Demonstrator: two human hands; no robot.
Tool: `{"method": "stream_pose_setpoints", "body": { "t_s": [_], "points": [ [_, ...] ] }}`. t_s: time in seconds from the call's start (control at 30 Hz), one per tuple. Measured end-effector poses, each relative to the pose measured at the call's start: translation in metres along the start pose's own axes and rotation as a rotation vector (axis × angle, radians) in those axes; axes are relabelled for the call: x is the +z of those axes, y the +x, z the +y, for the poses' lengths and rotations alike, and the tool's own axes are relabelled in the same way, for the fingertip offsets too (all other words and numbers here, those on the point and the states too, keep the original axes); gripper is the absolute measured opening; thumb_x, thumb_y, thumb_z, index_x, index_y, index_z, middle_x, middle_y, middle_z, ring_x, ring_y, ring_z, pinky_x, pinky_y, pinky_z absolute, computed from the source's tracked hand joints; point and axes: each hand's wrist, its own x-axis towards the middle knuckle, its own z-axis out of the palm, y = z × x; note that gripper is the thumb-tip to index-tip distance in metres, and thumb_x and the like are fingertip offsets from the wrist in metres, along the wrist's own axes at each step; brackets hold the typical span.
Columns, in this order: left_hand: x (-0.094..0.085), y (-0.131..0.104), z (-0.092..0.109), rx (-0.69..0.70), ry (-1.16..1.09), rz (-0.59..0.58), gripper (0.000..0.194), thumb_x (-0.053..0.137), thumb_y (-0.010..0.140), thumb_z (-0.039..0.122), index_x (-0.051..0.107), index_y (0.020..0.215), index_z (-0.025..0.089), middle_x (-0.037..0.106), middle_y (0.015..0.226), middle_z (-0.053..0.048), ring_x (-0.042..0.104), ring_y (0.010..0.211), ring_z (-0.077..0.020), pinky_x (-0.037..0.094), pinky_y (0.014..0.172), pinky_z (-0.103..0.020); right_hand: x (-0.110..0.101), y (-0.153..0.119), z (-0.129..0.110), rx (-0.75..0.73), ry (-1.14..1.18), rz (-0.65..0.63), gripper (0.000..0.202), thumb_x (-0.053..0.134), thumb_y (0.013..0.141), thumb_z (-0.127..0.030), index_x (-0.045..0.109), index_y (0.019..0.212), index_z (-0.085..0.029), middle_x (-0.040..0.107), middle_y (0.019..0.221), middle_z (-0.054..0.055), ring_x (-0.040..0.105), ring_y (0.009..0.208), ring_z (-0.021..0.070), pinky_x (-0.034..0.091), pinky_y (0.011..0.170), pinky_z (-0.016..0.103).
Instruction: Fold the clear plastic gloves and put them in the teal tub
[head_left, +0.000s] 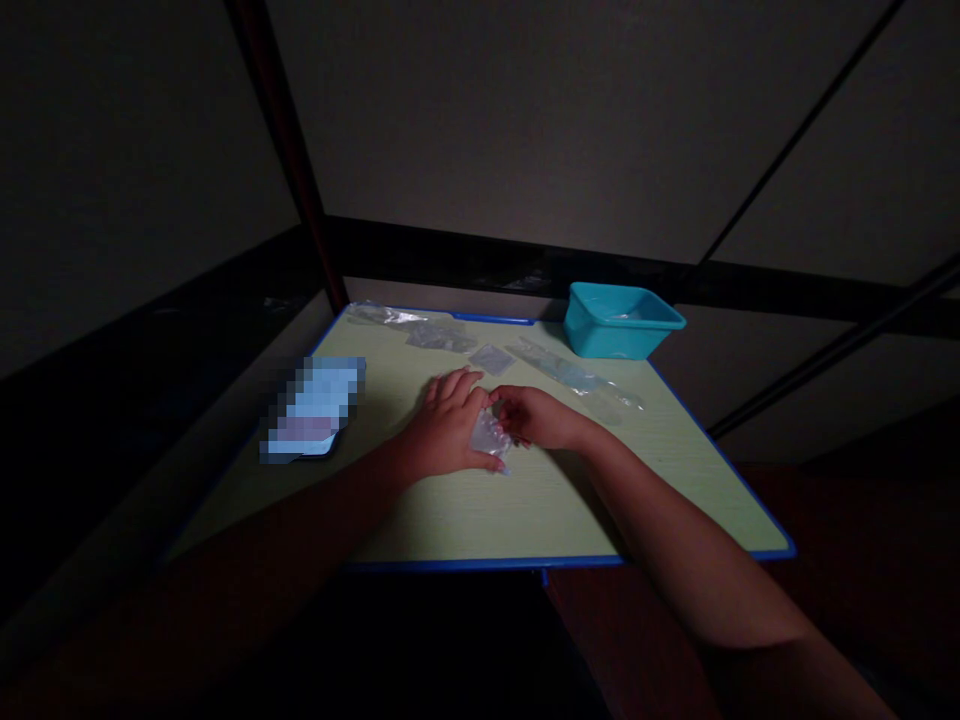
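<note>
A small clear plastic packet (489,434) lies on the pale green table between my two hands. My left hand (450,425) rests on the table at its left side, fingers spread, with the thumb along its near edge and the fingers past its far edge. From the right, my right hand (532,415) reaches to the packet with its fingers curled and pressed together; what they pinch is too small and dark to make out. Just beyond the hands lies a flat, square clear packet (491,359).
A turquoise basket (626,340) stands at the table's (465,525) back right corner. Long clear plastic bags (574,377) lie in front of it, and more crumpled plastic (439,337) lies at the back left. A phone (315,408) with a lit screen is on the left.
</note>
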Motion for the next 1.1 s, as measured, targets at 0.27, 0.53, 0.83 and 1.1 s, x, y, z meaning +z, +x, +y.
{"method": "stream_pose_setpoints", "body": {
  "t_s": [0.27, 0.53, 0.83, 1.1],
  "points": [
    [0.003, -0.001, -0.001, -0.006, 0.013, -0.010, 0.087, 0.071, 0.047, 0.072, 0.051, 0.109, 0.015, 0.038, 0.138, -0.020, 0.028, 0.130, -0.0370, 0.022, 0.106, -0.052, -0.007, -0.004, -0.017, -0.115, 0.001, 0.251, 0.012, 0.061, 0.075, -0.023, 0.056, 0.083, -0.015, 0.055, 0.069, -0.002, 0.048, 0.056, 0.0080, 0.039, 0.051, 0.019],
    [0.004, -0.002, -0.001, -0.016, 0.044, -0.032, 0.077, 0.069, 0.051, 0.072, 0.055, 0.102, 0.016, 0.046, 0.126, -0.017, 0.038, 0.119, -0.0347, 0.031, 0.099, -0.046, 0.000, -0.006, -0.025, 0.008, 0.260, -0.105, 0.017, 0.050, 0.085, -0.027, 0.057, 0.077, -0.015, 0.055, 0.048, -0.005, 0.051, 0.042, 0.0085, 0.042, 0.045, 0.020],
    [-0.008, 0.002, 0.000, 0.007, 0.018, -0.023, 0.058, 0.071, 0.058, 0.065, 0.057, 0.088, 0.016, 0.052, 0.105, -0.012, 0.045, 0.102, -0.0297, 0.037, 0.085, -0.040, 0.003, -0.003, -0.026, 0.167, 0.171, -0.158, 0.027, 0.042, 0.086, -0.010, 0.056, 0.064, -0.014, 0.055, 0.042, -0.005, 0.052, 0.039, 0.0072, 0.044, 0.045, 0.017],
    [-0.026, 0.002, 0.003, 0.215, -0.577, -0.260, 0.025, 0.049, 0.086, 0.032, 0.051, 0.065, 0.017, 0.051, 0.070, 0.000, 0.047, 0.065, -0.0122, 0.035, 0.062, -0.023, 0.005, 0.003, -0.018, 0.260, 0.342, -0.120, 0.030, 0.038, 0.090, -0.009, 0.053, 0.064, -0.015, 0.056, 0.043, -0.004, 0.051, 0.033, 0.0075, 0.044, 0.039, 0.017]
  ]
}}
